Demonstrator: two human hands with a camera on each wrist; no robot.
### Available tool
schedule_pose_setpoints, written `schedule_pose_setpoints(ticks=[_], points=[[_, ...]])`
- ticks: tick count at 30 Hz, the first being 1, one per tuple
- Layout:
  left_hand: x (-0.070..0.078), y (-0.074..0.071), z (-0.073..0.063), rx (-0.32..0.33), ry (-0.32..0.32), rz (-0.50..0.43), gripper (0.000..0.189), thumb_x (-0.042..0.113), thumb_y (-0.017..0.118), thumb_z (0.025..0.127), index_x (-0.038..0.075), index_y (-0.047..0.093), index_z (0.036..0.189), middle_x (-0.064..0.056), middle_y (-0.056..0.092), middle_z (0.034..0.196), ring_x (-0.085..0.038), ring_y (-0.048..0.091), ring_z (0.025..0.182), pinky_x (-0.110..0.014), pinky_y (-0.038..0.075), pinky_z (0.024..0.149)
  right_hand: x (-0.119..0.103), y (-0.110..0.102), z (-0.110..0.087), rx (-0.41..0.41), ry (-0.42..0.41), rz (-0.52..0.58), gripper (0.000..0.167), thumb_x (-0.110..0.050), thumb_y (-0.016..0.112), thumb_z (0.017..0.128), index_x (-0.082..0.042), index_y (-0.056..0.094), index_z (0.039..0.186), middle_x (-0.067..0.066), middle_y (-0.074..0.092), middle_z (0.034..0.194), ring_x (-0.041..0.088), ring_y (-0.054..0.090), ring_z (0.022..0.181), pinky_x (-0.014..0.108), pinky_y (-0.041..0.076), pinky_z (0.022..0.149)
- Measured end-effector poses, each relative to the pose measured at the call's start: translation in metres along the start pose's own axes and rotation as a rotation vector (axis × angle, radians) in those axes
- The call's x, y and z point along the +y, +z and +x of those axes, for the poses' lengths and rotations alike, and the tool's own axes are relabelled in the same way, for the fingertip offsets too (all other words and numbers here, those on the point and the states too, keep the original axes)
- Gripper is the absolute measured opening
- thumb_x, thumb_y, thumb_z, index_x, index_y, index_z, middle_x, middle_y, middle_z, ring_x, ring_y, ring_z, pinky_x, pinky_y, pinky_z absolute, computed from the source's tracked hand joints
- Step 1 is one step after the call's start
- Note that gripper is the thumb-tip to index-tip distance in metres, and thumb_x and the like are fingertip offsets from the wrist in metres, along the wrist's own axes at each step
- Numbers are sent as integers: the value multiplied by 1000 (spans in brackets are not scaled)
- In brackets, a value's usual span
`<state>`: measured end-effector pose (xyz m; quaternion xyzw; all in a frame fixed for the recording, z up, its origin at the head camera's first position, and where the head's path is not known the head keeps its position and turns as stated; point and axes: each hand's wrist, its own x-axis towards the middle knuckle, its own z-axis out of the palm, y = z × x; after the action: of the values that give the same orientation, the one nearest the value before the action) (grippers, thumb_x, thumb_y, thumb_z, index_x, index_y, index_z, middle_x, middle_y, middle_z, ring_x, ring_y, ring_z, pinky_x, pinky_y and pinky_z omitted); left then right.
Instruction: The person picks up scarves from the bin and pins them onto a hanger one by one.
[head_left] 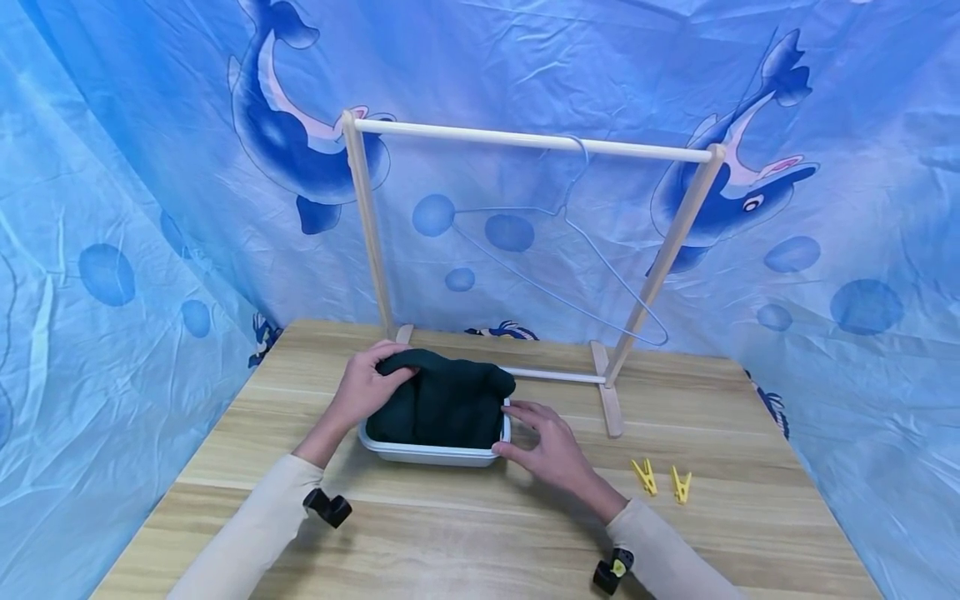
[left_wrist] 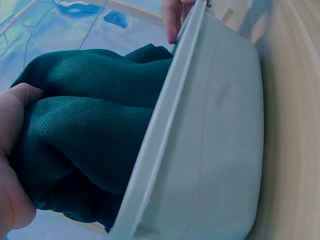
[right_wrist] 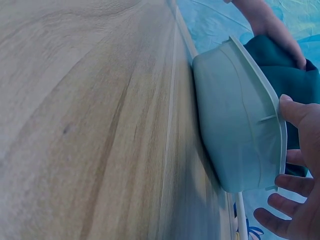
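Observation:
A dark green cloth [head_left: 457, 404] lies bunched in a pale plastic basin [head_left: 435, 454], heaped above its rim. My left hand [head_left: 367, 387] grips the cloth at its upper left, thumb in front and fingers behind, partly hidden by the fabric. In the left wrist view the cloth [left_wrist: 95, 125] bulges over the basin wall [left_wrist: 215, 125]. At the basin's right end, my right hand [head_left: 551, 446] touches the rim with thumb and fingers spread. Its thumb [right_wrist: 290, 107] rests on the rim in the right wrist view, while several fingers reach out past the basin's end.
Behind the basin stands a wooden rack [head_left: 525, 142] with a white crossbar. A light blue wire hanger [head_left: 562, 212] hangs from it. Two yellow clothespins [head_left: 644, 477] lie on the wooden table [head_left: 450, 533] to the right. A blue dolphin-print curtain [head_left: 862, 208] surrounds the table.

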<state>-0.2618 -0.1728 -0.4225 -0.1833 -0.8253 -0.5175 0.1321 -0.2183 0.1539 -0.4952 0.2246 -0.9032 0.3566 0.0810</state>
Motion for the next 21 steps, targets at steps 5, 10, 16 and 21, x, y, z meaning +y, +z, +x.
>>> schedule_pose_setpoints(ticks=[5, 10, 16, 21], points=[[5, -3, 4, 13, -18, -34, 28, 15, 75, 95, 6, 74, 121, -10, 70, 118, -24, 65, 111, -22, 50, 92, 0, 1, 1, 10, -13, -6, 62, -58, 75, 87, -24, 66, 138, 2, 60, 144, 28, 52, 136, 56, 43, 108], [14, -7, 5, 27, -18, -46, 29, 15, 75, 94, 5, 74, 121, -9, 71, 117, -19, 65, 108, -20, 50, 90, 0, 0, 1, 13, -17, -12, 62, -57, 76, 86, -23, 67, 137, 4, 61, 142, 28, 54, 135, 56, 44, 108], [24, -11, 7, 60, -46, -35, 29, 15, 76, 93, 4, 75, 120, -11, 72, 116, -18, 66, 103, -19, 51, 87, -3, -1, 1, 6, 2, -2, 61, -56, 77, 86, -21, 68, 135, 7, 61, 142, 30, 54, 134, 57, 43, 108], [31, -13, 7, 85, -66, -55, 31, 15, 77, 93, 7, 75, 123, -11, 71, 118, -11, 64, 104, -19, 50, 88, -4, -2, 1, 3, -3, -6, 61, -55, 77, 86, -20, 68, 135, 7, 62, 141, 30, 54, 134, 56, 43, 108]])
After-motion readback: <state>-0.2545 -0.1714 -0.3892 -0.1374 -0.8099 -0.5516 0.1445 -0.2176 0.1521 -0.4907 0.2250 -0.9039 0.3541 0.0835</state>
